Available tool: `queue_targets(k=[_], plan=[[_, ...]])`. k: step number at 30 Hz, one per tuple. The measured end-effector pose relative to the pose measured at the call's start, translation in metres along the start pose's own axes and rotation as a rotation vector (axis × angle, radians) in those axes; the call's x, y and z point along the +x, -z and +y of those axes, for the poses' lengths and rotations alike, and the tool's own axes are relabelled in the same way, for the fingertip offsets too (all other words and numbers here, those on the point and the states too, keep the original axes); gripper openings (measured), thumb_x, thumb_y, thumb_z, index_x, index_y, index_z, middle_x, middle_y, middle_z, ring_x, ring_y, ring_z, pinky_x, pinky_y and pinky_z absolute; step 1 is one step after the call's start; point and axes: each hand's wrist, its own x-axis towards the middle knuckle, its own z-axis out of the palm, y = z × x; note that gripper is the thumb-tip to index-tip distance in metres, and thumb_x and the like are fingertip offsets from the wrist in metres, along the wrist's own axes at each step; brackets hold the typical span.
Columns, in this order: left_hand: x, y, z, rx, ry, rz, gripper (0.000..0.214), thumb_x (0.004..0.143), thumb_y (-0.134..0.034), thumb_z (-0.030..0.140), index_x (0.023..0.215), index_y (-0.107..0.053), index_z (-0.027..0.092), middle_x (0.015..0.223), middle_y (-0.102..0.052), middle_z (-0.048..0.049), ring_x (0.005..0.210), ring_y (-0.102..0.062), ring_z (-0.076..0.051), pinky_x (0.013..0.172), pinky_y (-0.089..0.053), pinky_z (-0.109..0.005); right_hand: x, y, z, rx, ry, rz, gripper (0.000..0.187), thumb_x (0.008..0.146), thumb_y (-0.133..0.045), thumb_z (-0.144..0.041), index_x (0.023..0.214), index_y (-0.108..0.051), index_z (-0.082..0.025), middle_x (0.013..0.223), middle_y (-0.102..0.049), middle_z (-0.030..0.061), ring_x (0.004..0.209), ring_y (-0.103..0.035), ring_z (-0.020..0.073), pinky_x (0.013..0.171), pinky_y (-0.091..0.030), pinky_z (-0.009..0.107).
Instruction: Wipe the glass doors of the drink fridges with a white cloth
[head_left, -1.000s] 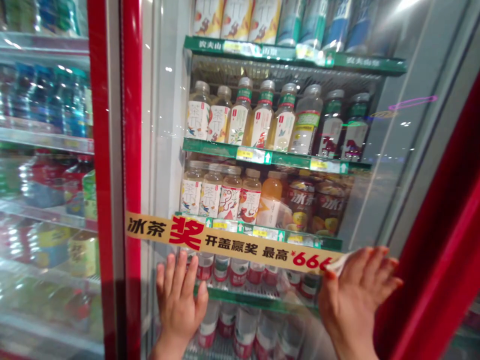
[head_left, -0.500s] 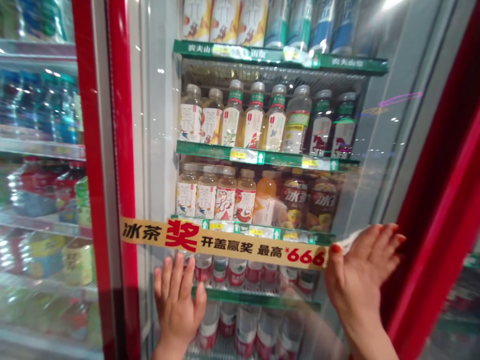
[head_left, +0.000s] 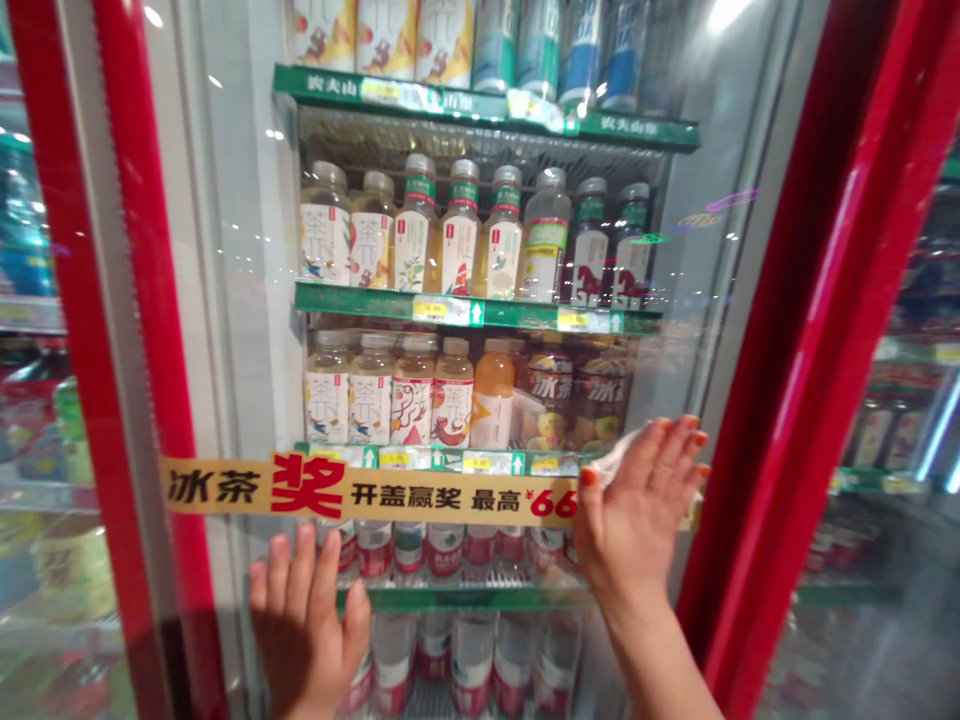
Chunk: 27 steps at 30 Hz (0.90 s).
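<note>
A glass cooler door (head_left: 247, 230) with a yellow printed strip (head_left: 405, 497) across it is in front of me. My left hand (head_left: 307, 620) is at the lower left, flat against or very close to the glass just below the strip. Its fingers are stretched and nothing shows in it. On the right, my right hand (head_left: 637, 500) lies over the strip's right part, hiding some of the print. A thin white cloth or tissue (head_left: 624, 452) shows between its thumb and fingers, pressed toward the glass. Most of that cloth is hidden behind the hand.
Behind the glass, green-edged shelves (head_left: 487, 305) bear rows of bottled drinks (head_left: 457, 240). Red door frames (head_left: 810, 330) run along the right and the left (head_left: 142, 300). More stocked coolers, blurred, stand on both sides. Lights reflect in the glass.
The view has turned to the right, so the cooler sits further left. My right hand has slid left along the strip with the white cloth, covering more print. My left hand is slightly lower.
</note>
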Motion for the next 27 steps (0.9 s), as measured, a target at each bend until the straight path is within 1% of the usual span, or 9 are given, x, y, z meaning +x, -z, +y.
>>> queue_targets(k=[3, 6, 8, 11, 15, 19, 21, 23, 27], plan=[[-0.003, 0.000, -0.002, 0.000, 0.022, -0.028, 0.089, 0.097, -0.067, 0.019, 0.175, -0.027, 0.026, 0.184, -0.025, -0.0098, 0.172, -0.020, -0.034, 0.142, -0.016, -0.061, -0.027, -0.001, -0.040, 0.019, 0.299, -0.034, 0.090, 0.110, -0.038, -0.058, 0.177, -0.003, -0.009, 0.186, 0.000, 0.0145, 0.174, 0.000, 0.0326, 0.141, -0.008, 0.061], [0.000, 0.001, 0.000, 0.001, 0.001, -0.013, 0.088, 0.097, -0.067, 0.018, 0.175, -0.027, 0.024, 0.184, -0.025, -0.0094, 0.173, -0.020, -0.032, 0.143, -0.015, -0.057, -0.075, -0.002, -0.034, 0.008, 0.461, -0.036, 0.087, 0.110, -0.040, -0.057, 0.177, -0.010, -0.010, 0.186, -0.003, 0.0107, 0.174, -0.002, 0.0282, 0.142, 0.000, 0.053], [0.003, 0.002, 0.001, -0.001, -0.036, 0.004, 0.088, 0.097, -0.066, 0.016, 0.175, -0.028, 0.022, 0.184, -0.024, -0.0092, 0.173, -0.019, -0.030, 0.143, -0.014, -0.054, -0.086, -0.002, -0.006, -0.013, 0.292, -0.022, 0.082, 0.111, -0.036, -0.048, 0.177, -0.006, -0.008, 0.186, -0.001, 0.0152, 0.174, 0.001, 0.0326, 0.140, -0.002, 0.063], [0.006, 0.003, 0.004, -0.002, -0.041, 0.002, 0.088, 0.097, -0.065, 0.015, 0.175, -0.026, 0.021, 0.185, -0.022, -0.0088, 0.173, -0.017, -0.029, 0.143, -0.012, -0.052, -0.056, -0.004, 0.019, 0.024, -0.041, 0.007, 0.078, 0.113, -0.026, -0.045, 0.177, 0.002, -0.010, 0.185, 0.005, 0.0200, 0.172, 0.005, 0.0416, 0.132, -0.011, 0.083], [0.006, 0.003, 0.005, 0.002, -0.006, 0.001, 0.087, 0.097, -0.065, 0.014, 0.175, -0.027, 0.022, 0.184, -0.024, -0.0103, 0.173, -0.019, -0.030, 0.143, -0.015, -0.056, -0.020, -0.009, -0.047, 0.050, 0.038, 0.019, 0.086, 0.111, -0.035, -0.054, 0.176, -0.005, -0.007, 0.184, -0.009, 0.0228, 0.173, 0.000, 0.0401, 0.134, -0.018, 0.078], [0.007, 0.005, 0.005, 0.008, -0.043, 0.000, 0.085, 0.098, -0.063, 0.013, 0.175, -0.027, 0.020, 0.184, -0.023, -0.0106, 0.173, -0.018, -0.029, 0.143, -0.013, -0.052, -0.073, -0.009, -0.120, 0.090, 0.489, -0.053, 0.070, 0.106, -0.047, -0.065, 0.165, -0.052, -0.026, 0.179, -0.037, -0.0015, 0.173, -0.009, 0.0248, 0.143, -0.008, 0.052], [0.008, 0.006, 0.006, 0.011, -0.035, -0.004, 0.085, 0.098, -0.063, 0.012, 0.175, -0.027, 0.020, 0.185, -0.022, -0.0095, 0.173, -0.017, -0.028, 0.143, -0.012, -0.050, -0.107, -0.006, -0.109, 0.125, 0.555, -0.052, 0.069, 0.107, -0.047, -0.063, 0.166, -0.050, -0.028, 0.181, -0.031, -0.0052, 0.173, -0.012, 0.0225, 0.143, -0.005, 0.048], [0.009, 0.008, 0.008, 0.013, -0.013, -0.022, 0.085, 0.098, -0.063, 0.012, 0.175, -0.026, 0.021, 0.185, -0.022, -0.0086, 0.173, -0.017, -0.028, 0.144, -0.011, -0.050, -0.120, -0.005, -0.067, 0.120, 0.435, -0.020, 0.077, 0.110, -0.042, -0.053, 0.175, -0.028, -0.016, 0.184, -0.016, 0.0049, 0.173, -0.008, 0.0253, 0.143, -0.002, 0.053], [0.010, 0.008, 0.014, 0.043, 0.011, -0.013, 0.084, 0.099, -0.059, 0.011, 0.175, -0.025, 0.020, 0.185, -0.021, -0.0074, 0.173, -0.015, -0.027, 0.144, -0.009, -0.049, -0.077, -0.004, 0.015, 0.123, -0.036, -0.004, 0.075, 0.113, -0.022, -0.045, 0.177, 0.003, -0.014, 0.185, 0.008, 0.0169, 0.172, 0.008, 0.0400, 0.132, -0.006, 0.082]])
